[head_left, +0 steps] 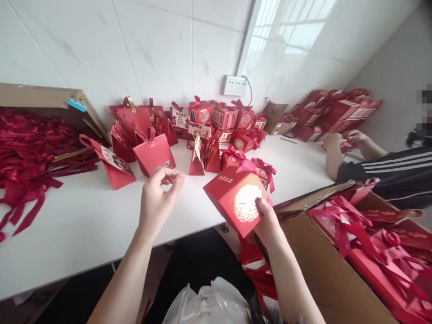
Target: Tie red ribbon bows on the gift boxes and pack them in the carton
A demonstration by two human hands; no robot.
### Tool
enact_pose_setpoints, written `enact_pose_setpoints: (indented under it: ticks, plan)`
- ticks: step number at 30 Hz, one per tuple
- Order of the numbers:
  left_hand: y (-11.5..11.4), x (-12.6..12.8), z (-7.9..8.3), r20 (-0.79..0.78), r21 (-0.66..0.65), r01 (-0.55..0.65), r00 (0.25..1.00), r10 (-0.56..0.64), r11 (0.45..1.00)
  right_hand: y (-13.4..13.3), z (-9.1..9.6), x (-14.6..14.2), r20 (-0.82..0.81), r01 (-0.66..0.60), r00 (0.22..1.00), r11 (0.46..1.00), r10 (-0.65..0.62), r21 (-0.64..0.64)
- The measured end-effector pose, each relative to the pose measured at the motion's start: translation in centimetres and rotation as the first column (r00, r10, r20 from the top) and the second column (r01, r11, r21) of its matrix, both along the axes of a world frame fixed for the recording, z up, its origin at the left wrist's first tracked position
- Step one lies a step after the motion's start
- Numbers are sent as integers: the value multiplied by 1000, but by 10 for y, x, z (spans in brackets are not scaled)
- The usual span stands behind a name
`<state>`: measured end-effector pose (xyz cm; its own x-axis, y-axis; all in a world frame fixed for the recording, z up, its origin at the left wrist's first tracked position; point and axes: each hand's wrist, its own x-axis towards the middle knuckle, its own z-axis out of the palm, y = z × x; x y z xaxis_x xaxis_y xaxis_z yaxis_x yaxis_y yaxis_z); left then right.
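Observation:
My right hand point(270, 220) grips a red gift box point(224, 195) by its near right side, thumb on a shiny gold round print. The box is tilted above the table's front edge, with a pink-red ribbon behind its upper edge. My left hand point(160, 193) is raised to the left of the box and apart from it. Its fingers are bent and the thumb tip meets them, with nothing visible between. Just behind that hand stands a red triangular gift bag point(155, 155) with a loop handle. Another red bag point(113, 164) leans to its left.
Finished-looking red boxes point(229, 119) crowd the wall below a power strip point(234, 85). A carton point(40, 92) of red ribbons is at left; an open carton point(317, 252) of ribboned boxes is at right. Another person's hands point(344, 139) work near stacked red boxes point(332, 112) on the white table point(84, 229).

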<state>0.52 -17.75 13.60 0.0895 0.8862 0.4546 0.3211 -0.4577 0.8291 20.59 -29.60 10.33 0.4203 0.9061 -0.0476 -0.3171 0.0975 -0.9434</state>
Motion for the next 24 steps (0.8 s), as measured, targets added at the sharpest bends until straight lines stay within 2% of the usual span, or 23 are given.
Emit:
enact_pose_setpoints:
  ticks: [2,4,6,8,11,13,15,16,17,18,19,20,21,22,23,24]
  plan:
    - [4,5,-5,-45,-90,110,992,-115,990,-6,1,2,-346,-128,933,990,100,-58]
    - [-1,14,-12,-101,-158,223,966,-240,962,-12,2,3,-558,-245,809,969,185,-32]
    - [-9,23,-17,-154,-204,298,931,-331,932,-18,3,3,-660,-288,715,957,231,24]
    - [-16,29,-19,-177,-221,340,908,-381,914,-24,5,1,-684,-290,689,956,238,40]
    - [-19,31,-19,-169,-232,374,894,-416,898,-30,5,-2,-630,-265,751,964,199,-11]
    - [-16,30,-17,-149,-239,384,893,-425,892,-32,3,-2,-498,-176,858,982,122,-64]
    - [-12,30,-15,-111,-227,377,906,-408,898,-35,1,-1,-196,-9,981,997,-6,-75]
    - [-11,30,-13,-82,-212,370,915,-394,904,-35,-1,1,33,106,994,993,-104,-56]
    - [-9,31,-11,-49,-193,366,923,-381,911,-36,-2,2,287,231,933,973,-218,-12]
    - [-8,33,-10,-18,-171,369,926,-378,914,-37,-4,5,522,346,789,937,-323,58]
    - [-8,36,-8,5,-151,383,922,-387,911,-38,-5,7,703,432,592,892,-394,137]
    - [-8,40,-7,16,-137,408,912,-410,903,-40,-6,9,818,486,387,848,-426,211]
    - [-9,45,-6,14,-127,439,897,-441,889,-42,-7,12,879,511,214,816,-427,272]
    - [-11,52,-6,0,-117,476,877,-480,871,-46,-8,13,908,509,92,803,-410,311]
    - [-13,59,-6,-20,-103,513,855,-518,852,-50,-9,14,920,494,14,803,-392,334]
    - [-15,67,-7,-44,-87,548,833,-552,832,-55,-9,14,924,478,-31,806,-382,349]
